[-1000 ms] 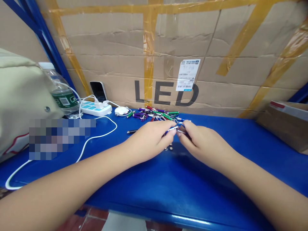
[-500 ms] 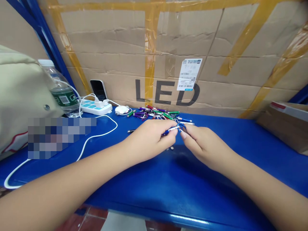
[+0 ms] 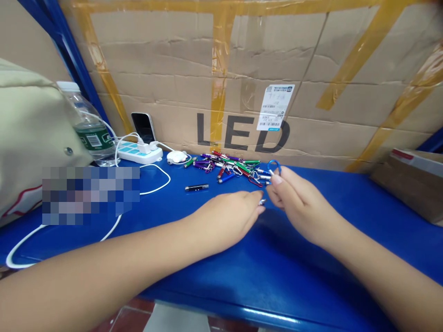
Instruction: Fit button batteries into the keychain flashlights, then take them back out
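Note:
My right hand (image 3: 299,200) pinches a blue carabiner clip (image 3: 274,165), its loop standing up above the thumb and forefinger. Whether a pen light hangs from it inside the hand cannot be made out. Low over the blue table, my left hand (image 3: 230,219) is closed, back upward, with a small silver metal piece (image 3: 262,202) showing at its fingertips. Most of what it grips is hidden. Just behind both hands lies a pile of coloured pen lights (image 3: 238,166) with clips, red, green, purple and blue. A black pen light (image 3: 196,187) lies apart, left of the pile.
A large taped cardboard box (image 3: 166,92) walls off the back of the blue table (image 3: 277,276). To the left stand a bag (image 3: 31,133), a water bottle (image 3: 93,133), a power strip (image 3: 140,154), a phone (image 3: 143,127) and a white cable (image 3: 155,189). A smaller carton (image 3: 408,184) sits right.
My hands have separated. The left has moved down and toward me, off the blue pen light and clip; the right has lifted the blue clip slightly. More of the pile and the black pen light now show.

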Demonstrator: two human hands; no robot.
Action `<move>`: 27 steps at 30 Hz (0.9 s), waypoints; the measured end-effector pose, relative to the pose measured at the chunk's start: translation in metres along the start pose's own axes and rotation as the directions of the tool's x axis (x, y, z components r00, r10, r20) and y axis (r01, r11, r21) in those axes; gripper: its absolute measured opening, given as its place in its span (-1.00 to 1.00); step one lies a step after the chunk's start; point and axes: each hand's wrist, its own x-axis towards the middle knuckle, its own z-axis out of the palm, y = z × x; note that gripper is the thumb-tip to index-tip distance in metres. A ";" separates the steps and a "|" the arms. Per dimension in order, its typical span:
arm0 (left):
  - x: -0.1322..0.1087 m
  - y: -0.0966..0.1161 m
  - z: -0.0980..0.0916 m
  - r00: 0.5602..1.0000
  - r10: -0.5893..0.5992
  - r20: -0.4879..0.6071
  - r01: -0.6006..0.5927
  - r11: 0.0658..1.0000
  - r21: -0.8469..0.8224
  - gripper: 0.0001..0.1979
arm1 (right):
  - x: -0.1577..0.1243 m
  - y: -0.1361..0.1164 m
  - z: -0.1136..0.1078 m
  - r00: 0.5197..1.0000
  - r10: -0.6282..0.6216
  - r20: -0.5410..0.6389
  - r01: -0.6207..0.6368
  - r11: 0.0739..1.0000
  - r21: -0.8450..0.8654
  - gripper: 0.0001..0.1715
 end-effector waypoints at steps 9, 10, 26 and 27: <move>0.001 -0.010 -0.017 0.992 -0.054 -0.117 0.052 0.998 -0.020 -0.67 | 0.000 0.071 -0.046 0.803 0.337 0.491 -0.120 0.899 -0.421 -0.60; 0.002 -0.011 -0.018 0.993 -0.049 -0.110 0.047 0.999 -0.017 -0.67 | 0.000 0.074 -0.047 0.783 0.379 0.492 -0.139 0.879 -0.456 -0.57; 0.002 -0.017 -0.015 0.980 0.077 -0.185 -0.077 0.997 0.008 -0.85 | -0.004 0.002 0.007 0.977 0.011 0.213 -0.053 0.980 0.191 -0.45; 0.002 -0.016 -0.015 0.978 0.086 -0.188 -0.087 0.996 0.008 -0.84 | -0.004 0.002 0.008 0.983 -0.002 0.183 -0.031 0.984 0.174 -0.46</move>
